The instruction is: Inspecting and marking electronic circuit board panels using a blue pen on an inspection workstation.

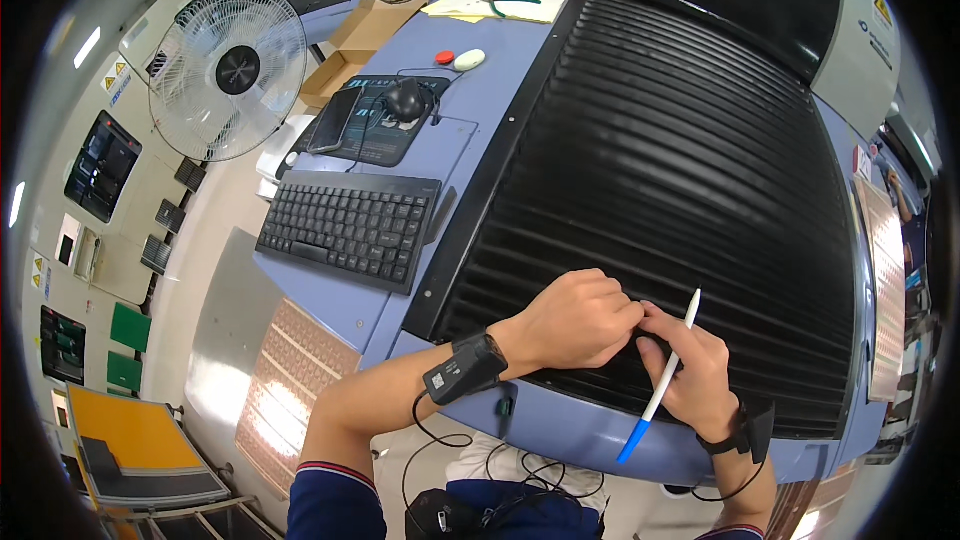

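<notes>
My left hand (580, 320) is curled into a fist, back up, over the front part of a black ribbed bed (680, 170). What its fingers hold, if anything, is hidden. Close beside it, my right hand (695, 370) has a white marker pen (672, 365) with a blue end caught between its fingers. The pen slants across the hand, white tip away from me and blue end toward me. The thumb and forefinger of that hand reach the left fist's fingers. Each wrist wears a black strapped device with a cable, the left one (465, 368) showing most plainly.
Left of the bed, a blue machine top carries a black keyboard (350, 225), a mouse (405, 100) on a mat and a phone (335, 120). Red (445, 58) and pale buttons sit beyond. Green-handled pliers (513, 1) lie on papers. A fan (238, 70) stands far left. Cables hang below my arms.
</notes>
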{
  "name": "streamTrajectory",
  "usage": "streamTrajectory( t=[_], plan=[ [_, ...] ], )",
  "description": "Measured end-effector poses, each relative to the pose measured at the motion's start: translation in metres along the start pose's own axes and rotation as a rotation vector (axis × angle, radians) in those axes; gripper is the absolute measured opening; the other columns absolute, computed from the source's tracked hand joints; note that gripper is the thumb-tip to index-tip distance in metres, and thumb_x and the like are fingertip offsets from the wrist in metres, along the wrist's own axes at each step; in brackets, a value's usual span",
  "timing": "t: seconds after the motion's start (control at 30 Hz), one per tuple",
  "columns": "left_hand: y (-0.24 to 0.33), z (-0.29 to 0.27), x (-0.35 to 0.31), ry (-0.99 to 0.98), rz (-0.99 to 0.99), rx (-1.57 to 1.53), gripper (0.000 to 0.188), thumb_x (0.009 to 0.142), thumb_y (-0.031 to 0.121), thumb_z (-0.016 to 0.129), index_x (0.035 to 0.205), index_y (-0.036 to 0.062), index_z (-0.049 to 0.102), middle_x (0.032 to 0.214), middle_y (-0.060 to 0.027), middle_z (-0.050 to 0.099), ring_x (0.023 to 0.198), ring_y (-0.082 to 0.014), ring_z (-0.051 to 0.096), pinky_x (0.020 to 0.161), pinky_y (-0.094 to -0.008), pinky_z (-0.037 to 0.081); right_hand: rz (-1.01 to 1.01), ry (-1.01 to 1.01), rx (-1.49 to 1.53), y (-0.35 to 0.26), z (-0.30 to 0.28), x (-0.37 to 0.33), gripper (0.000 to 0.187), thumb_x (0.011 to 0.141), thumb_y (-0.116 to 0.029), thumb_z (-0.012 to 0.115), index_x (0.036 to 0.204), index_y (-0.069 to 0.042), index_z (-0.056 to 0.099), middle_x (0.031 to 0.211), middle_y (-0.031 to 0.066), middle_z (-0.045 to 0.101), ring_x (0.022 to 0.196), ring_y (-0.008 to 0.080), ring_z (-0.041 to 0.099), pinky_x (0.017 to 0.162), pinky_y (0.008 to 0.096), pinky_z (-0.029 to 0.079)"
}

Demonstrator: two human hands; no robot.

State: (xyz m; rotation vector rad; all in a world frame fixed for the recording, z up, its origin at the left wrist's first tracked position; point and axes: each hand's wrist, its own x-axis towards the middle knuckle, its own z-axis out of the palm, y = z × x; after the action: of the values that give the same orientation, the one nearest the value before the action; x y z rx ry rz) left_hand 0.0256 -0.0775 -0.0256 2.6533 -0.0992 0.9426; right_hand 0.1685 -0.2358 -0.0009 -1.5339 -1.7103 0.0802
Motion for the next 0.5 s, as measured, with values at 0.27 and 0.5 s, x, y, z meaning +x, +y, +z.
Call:
streamTrajectory(
  t=[0.27,0.5],
  plan=[
    [0.003,0.0,0.002,0.019,0.047,0.012,0.014,0.073,0.012,0.071,0.083,0.0032,0.067,0.069,-0.0041,0.061,0.064,-0.0227,0.06,0.063,-0.0348,0.049,0.008,-0.012,-0.03,-0.004,-0.003,0.003,0.026,0.079,0.005,0.076,0.104,0.0,0.069,0.105,0.021,0.075,0.076,0.033,0.074,0.066,0.0353,0.058],
    [0.006,0.011,-0.003,0.046,0.067,0.098,0.012,0.076,0.016,0.068,0.077,0.0057,0.062,0.064,-0.0026,0.056,0.063,-0.0204,0.057,0.064,-0.0319,0.046,0.067,-0.013,-0.041,0.0,-0.001,0.001,0.024,0.078,0.007,0.077,0.1,-0.001,0.07,0.101,0.02,0.076,0.072,0.03,0.074,0.064,0.0325,0.057]
  ],
)
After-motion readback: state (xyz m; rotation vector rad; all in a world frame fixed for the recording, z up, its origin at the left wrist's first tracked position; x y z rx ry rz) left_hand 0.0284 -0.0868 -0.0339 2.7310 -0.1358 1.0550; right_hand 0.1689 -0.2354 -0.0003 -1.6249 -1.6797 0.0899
